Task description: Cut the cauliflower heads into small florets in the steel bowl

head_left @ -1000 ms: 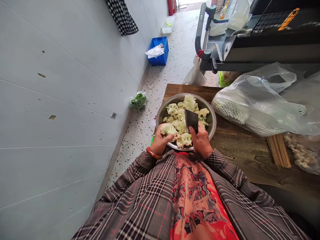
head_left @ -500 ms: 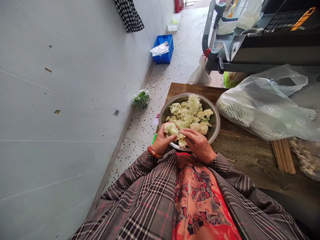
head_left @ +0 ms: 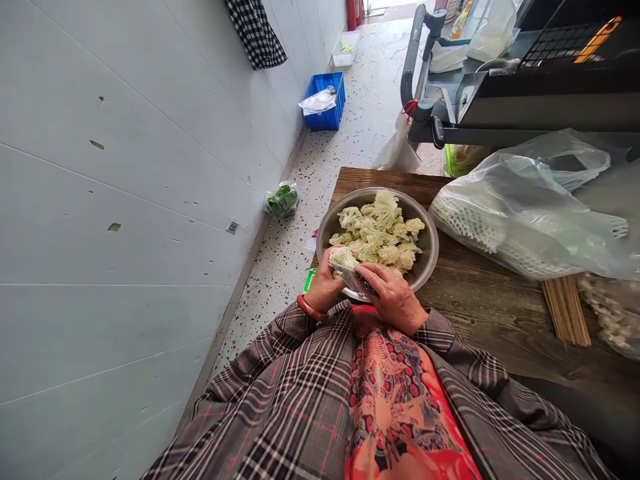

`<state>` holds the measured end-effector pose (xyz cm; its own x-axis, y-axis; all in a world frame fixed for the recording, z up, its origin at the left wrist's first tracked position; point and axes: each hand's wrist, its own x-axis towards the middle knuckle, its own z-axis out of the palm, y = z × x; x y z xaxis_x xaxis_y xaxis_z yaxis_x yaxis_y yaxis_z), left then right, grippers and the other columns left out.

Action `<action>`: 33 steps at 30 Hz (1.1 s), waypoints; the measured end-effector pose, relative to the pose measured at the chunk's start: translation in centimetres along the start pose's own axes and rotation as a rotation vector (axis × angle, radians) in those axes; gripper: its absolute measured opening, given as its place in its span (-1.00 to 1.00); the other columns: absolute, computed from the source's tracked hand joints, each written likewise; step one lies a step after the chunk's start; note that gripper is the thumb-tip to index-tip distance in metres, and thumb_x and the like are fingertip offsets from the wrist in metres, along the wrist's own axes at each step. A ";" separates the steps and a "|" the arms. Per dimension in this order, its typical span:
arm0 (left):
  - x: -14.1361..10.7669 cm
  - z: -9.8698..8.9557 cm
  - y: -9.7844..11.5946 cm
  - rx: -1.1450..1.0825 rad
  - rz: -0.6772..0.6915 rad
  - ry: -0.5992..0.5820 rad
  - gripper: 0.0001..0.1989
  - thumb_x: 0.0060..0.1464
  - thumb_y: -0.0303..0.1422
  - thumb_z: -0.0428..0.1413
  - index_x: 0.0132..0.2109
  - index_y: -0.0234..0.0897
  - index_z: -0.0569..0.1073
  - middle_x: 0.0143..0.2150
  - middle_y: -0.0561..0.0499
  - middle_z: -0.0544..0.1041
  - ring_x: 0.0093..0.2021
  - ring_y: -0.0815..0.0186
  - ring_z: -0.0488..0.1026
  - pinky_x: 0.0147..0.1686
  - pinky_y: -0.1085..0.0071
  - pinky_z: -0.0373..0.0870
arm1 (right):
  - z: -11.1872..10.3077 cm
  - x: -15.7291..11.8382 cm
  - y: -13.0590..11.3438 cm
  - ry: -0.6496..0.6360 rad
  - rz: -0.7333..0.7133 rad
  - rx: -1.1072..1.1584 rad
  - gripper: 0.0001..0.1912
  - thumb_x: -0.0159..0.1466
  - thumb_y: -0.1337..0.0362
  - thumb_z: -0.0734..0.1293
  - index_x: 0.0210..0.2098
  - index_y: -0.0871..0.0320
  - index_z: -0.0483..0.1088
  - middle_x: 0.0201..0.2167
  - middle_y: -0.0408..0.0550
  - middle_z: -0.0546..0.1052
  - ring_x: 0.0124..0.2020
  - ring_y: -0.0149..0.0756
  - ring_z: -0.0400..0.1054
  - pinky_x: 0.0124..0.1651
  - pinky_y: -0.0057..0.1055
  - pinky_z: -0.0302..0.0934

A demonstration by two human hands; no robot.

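A metal bowl (head_left: 431, 248) of cut cauliflower (head_left: 373, 230) stands at the near left end of the wooden table. Over its near rim, my left hand (head_left: 324, 288) is closed around a pale cauliflower floret (head_left: 343, 257). My right hand (head_left: 395, 297) is closed on a knife, whose flat grey blade (head_left: 353, 279) lies against the near side of that floret. The knife's handle is hidden inside my right hand. The fingertips of both hands are close together.
Right of the bowl lies a clear plastic bag (head_left: 530, 207) with white foam netting. Wooden sticks (head_left: 565, 310) and another bag (head_left: 610, 313) are nearer. A dark cart (head_left: 540, 110) stands behind. On the floor are bagged greens (head_left: 281, 200) and a blue crate (head_left: 326, 120), along the wall.
The knife blade has turned into sight, broad side showing, below the floret. My right hand has shifted slightly left and its fingers have closed in. My left hand still grips the floret.
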<state>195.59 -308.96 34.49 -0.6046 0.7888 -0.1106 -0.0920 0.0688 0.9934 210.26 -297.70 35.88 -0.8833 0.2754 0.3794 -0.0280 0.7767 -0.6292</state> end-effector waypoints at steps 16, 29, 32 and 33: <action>-0.3 1.4 -0.2 0.238 0.011 0.122 -0.55 -0.09 -0.35 0.26 -0.02 -0.22 0.34 -0.08 -0.05 0.46 -0.10 0.23 0.40 0.02 0.25 0.32 | 1.7 0.6 0.5 -0.052 0.098 -0.004 -0.55 0.26 0.49 0.20 0.13 0.17 0.26 -0.01 0.15 0.45 0.01 -0.11 0.36 0.07 -0.13 0.31; -0.2 1.5 -0.4 0.305 -0.078 0.117 -0.48 -0.11 -0.32 0.28 0.03 -0.24 0.34 -0.09 -0.03 0.50 -0.12 0.25 0.42 -0.05 0.32 0.33 | 2.6 0.5 1.5 0.059 0.304 0.217 -0.70 0.39 0.17 0.12 -0.35 0.15 0.36 -0.45 -0.04 0.47 -0.41 -0.26 0.36 -0.30 -0.34 0.28; -0.1 1.0 -0.7 0.261 -0.122 0.094 -0.54 -0.10 -0.30 0.28 -0.03 -0.25 0.37 -0.14 -0.02 0.50 -0.14 0.27 0.42 -0.07 0.35 0.33 | 2.4 0.4 1.3 0.034 0.245 0.182 -0.74 0.39 0.19 0.12 -0.21 0.16 0.38 -0.31 0.04 0.52 -0.27 -0.20 0.42 -0.18 -0.29 0.32; -0.1 0.8 -0.8 0.240 -0.129 0.071 -0.56 -0.09 -0.29 0.27 -0.05 -0.24 0.37 -0.16 -0.01 0.50 -0.15 0.28 0.41 -0.09 0.36 0.33 | 2.4 0.4 1.1 0.029 0.223 0.173 -0.74 0.39 0.20 0.12 -0.16 0.15 0.38 -0.25 0.06 0.52 -0.22 -0.18 0.42 -0.13 -0.26 0.33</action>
<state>196.33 -308.61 33.72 -0.6548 0.7201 -0.2297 0.0130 0.3146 0.9491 208.80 -298.06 33.68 -0.8627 0.4470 0.2363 0.0842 0.5877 -0.8047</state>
